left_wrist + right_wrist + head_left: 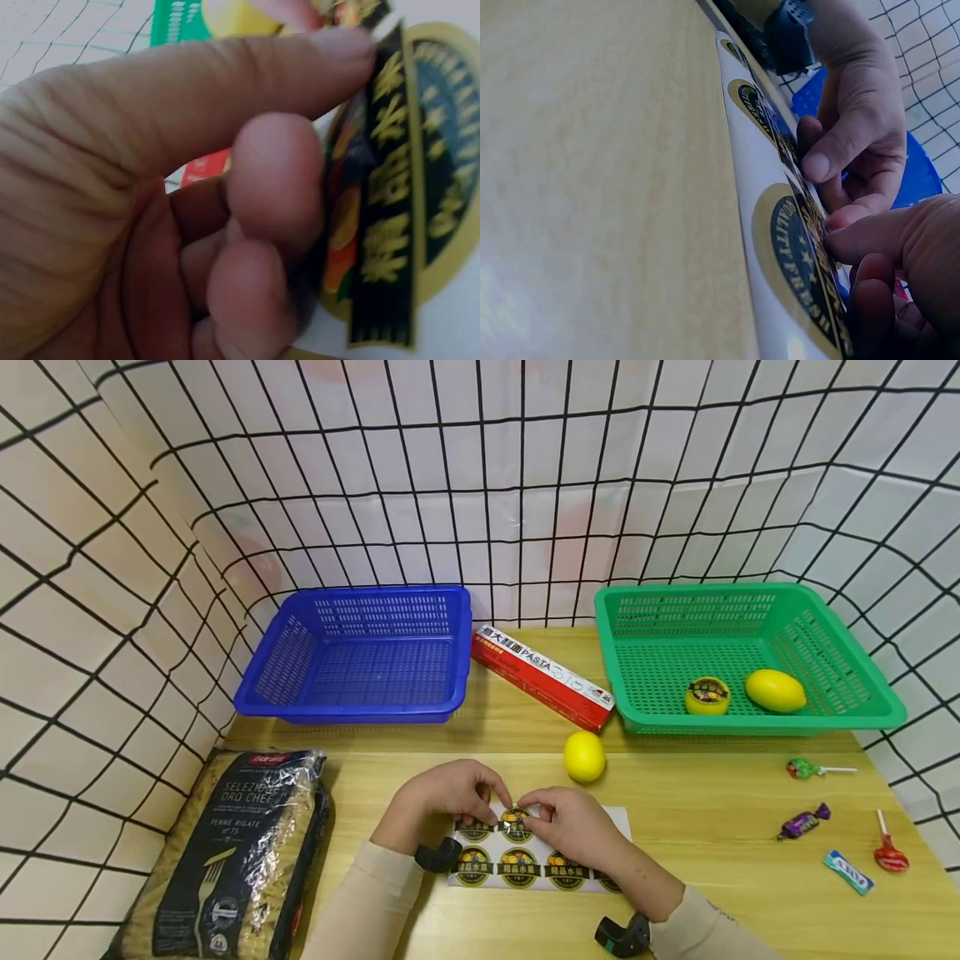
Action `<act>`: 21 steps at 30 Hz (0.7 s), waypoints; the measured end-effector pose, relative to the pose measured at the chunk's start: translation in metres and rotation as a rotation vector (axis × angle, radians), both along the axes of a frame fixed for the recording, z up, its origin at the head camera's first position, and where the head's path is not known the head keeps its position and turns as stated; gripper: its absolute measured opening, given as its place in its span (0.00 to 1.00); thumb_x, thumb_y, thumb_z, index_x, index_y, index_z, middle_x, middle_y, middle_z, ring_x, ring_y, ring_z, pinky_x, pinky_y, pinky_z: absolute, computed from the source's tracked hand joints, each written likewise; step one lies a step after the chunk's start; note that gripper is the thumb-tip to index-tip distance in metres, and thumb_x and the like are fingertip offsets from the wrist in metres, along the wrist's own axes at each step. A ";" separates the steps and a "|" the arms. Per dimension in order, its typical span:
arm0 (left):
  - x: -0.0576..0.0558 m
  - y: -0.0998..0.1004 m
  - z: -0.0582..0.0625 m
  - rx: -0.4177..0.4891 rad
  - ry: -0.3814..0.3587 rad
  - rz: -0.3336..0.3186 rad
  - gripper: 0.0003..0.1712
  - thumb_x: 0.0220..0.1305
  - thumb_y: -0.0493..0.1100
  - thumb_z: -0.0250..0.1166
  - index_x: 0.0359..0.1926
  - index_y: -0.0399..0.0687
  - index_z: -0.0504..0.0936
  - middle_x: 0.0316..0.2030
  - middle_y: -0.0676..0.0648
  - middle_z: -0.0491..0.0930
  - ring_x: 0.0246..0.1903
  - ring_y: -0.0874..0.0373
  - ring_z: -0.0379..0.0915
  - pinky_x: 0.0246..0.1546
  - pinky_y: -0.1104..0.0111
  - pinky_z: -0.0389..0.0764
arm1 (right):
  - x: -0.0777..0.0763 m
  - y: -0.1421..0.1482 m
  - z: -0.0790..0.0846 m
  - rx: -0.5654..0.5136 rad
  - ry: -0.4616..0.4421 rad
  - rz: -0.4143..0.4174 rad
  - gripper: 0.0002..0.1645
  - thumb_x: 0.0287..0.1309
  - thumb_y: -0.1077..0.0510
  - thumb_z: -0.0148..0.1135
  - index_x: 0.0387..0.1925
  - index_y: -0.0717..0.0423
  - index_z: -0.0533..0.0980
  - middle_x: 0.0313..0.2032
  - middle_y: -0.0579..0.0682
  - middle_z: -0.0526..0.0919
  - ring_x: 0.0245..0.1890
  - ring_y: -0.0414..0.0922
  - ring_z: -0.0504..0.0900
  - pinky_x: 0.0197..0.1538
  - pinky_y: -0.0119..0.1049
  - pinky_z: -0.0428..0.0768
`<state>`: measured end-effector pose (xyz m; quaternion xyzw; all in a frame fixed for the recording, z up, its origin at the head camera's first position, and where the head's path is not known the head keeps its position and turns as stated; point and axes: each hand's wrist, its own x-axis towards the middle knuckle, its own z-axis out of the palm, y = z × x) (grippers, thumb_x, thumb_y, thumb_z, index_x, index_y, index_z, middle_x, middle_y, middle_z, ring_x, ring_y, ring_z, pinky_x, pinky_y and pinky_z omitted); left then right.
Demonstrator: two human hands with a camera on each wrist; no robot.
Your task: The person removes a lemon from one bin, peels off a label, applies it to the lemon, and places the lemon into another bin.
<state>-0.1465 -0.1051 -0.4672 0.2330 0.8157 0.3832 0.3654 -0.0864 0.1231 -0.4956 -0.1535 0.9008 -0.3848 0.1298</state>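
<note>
A white sheet (491, 878) of round black-and-gold fruit stickers lies on the table under both hands. My left hand (457, 789) is at its upper edge, thumb and index finger pinching at the left side of a sticker (516, 827) in the top row. From the other side my right hand (573, 827) pinches the same sticker at its right edge, its fingers curled. In the left wrist view the left thumb (300, 64) reaches across a sticker on the sheet. The two hands' fingertips nearly meet in the right wrist view. Just beyond them sits a yellow lemon (584, 757).
A blue basket (352, 714) stands back left. The green basket (750, 724), back right, holds a stickered lemon (707, 696) and a plain lemon (776, 691). Between them lies a red pasta box (543, 677). A penne bag (225, 852) lies left; several candies (802, 822) lie right.
</note>
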 end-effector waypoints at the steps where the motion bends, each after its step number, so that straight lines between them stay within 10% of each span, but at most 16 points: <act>1: 0.001 0.001 0.000 -0.002 0.007 0.000 0.13 0.58 0.31 0.73 0.42 0.50 0.88 0.18 0.52 0.74 0.15 0.61 0.68 0.18 0.72 0.70 | 0.000 0.000 0.000 -0.001 -0.002 -0.001 0.11 0.61 0.55 0.71 0.46 0.42 0.86 0.21 0.37 0.74 0.17 0.33 0.67 0.22 0.28 0.67; 21: 0.003 0.003 0.000 -0.026 0.034 0.019 0.12 0.56 0.29 0.73 0.38 0.49 0.84 0.18 0.52 0.74 0.17 0.60 0.71 0.21 0.71 0.75 | 0.007 -0.017 0.003 0.134 0.186 -0.084 0.09 0.62 0.55 0.70 0.29 0.41 0.77 0.21 0.36 0.68 0.20 0.33 0.64 0.26 0.27 0.65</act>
